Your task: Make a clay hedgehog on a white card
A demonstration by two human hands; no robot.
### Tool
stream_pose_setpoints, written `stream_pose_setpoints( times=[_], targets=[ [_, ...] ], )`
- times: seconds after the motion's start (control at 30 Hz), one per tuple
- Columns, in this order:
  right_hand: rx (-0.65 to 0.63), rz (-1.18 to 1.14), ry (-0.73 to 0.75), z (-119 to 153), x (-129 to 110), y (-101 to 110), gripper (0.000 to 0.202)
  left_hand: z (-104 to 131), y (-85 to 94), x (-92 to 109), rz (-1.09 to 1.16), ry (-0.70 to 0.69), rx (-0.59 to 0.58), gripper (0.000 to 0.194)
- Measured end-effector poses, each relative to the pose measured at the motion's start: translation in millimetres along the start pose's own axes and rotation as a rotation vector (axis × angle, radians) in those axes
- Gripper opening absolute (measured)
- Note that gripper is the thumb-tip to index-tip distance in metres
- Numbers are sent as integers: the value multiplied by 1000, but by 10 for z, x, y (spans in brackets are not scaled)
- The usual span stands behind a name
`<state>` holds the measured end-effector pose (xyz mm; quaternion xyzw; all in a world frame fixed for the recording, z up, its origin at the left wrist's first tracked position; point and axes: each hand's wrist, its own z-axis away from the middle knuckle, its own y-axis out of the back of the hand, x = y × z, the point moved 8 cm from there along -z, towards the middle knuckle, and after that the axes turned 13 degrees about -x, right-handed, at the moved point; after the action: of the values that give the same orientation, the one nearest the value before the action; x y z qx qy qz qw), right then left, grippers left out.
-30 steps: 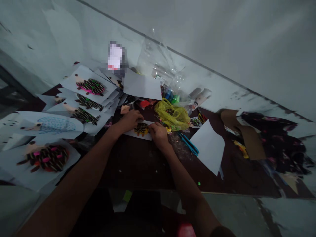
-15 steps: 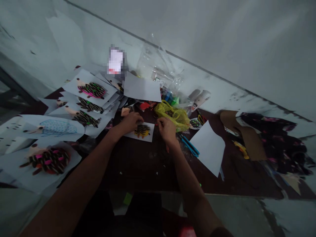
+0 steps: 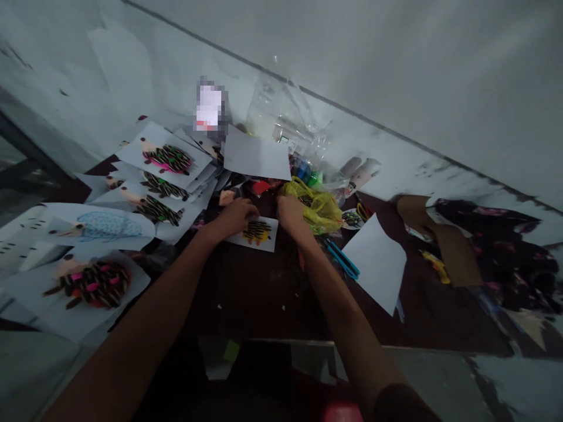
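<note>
A small white card (image 3: 270, 242) with a yellow hedgehog figure and dark striped spines lies on the dark table. My left hand (image 3: 235, 218) covers the card's left part, its fingers bent down against it. The head end of the figure is hidden beneath that hand. Just beyond the card's right edge, my right hand (image 3: 290, 213) reaches towards the back, beside the yellow plastic bag (image 3: 324, 210). Its fingertips are hidden behind the hand, so what they touch cannot be made out. A peach-coloured lump (image 3: 227, 197) sits behind my left hand.
Finished-looking hedgehog pictures (image 3: 165, 157) are piled at the left. A blank white sheet (image 3: 257, 155) and clear plastic packaging (image 3: 281, 108) stand at the back. To the right lie a blue cutter (image 3: 343, 259), white paper (image 3: 380, 264), brown cardboard (image 3: 457, 252) and dark patterned cloth (image 3: 497, 234).
My right hand has moved away from me and slightly left, past the card's edge towards the materials at the back. My left hand stays on the card. The whole view has shifted slightly.
</note>
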<state>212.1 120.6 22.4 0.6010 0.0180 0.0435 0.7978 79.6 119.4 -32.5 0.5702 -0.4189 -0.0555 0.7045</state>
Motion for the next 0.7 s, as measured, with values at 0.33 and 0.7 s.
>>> stream_pose_setpoints(
  times=[0.33,0.7],
  targets=[
    [235,-691,190,553,400,-180,7,-3,24,30,-13,-1,6,31],
    [174,-1181,319,637,326,-566,16,-19,-12,-13,-34,-11,-9,34]
  ],
)
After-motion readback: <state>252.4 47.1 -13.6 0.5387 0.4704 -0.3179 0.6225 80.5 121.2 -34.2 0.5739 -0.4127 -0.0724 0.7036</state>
